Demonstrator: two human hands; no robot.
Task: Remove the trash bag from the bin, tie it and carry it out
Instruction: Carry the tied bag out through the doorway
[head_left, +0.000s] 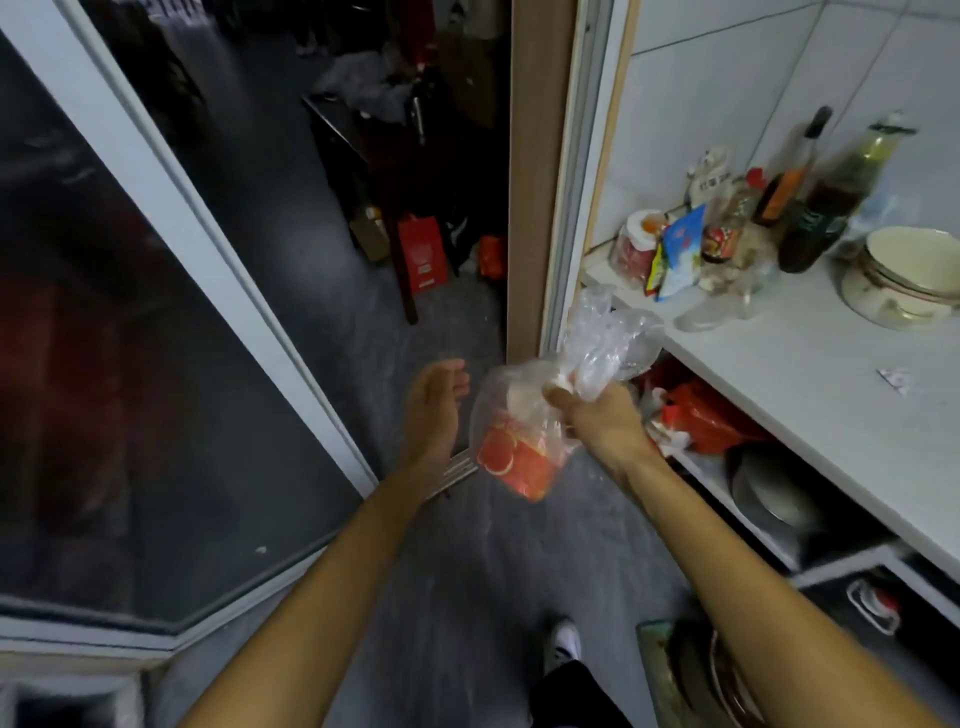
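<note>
Trash bag (524, 441) hangs in the air in front of me, between the glass door (156, 312) and the white worktop (831, 374), clear plastic with red packaging inside. My right hand (597, 415) is clenched around its gathered neck, loose plastic flaring above the fist. My left hand (434, 410) is just beside the bag, fingers spread and holding nothing. I cannot tell whether the neck is properly knotted; if not, I judge the thin film could slip through my grip or spill on the floor (467, 561) as I walk. The flared top sits near the worktop's corner, so a swing could snag or tear it. The doorway (415, 171) ahead is dim and cluttered, so brushing something there is another risk.
</note>
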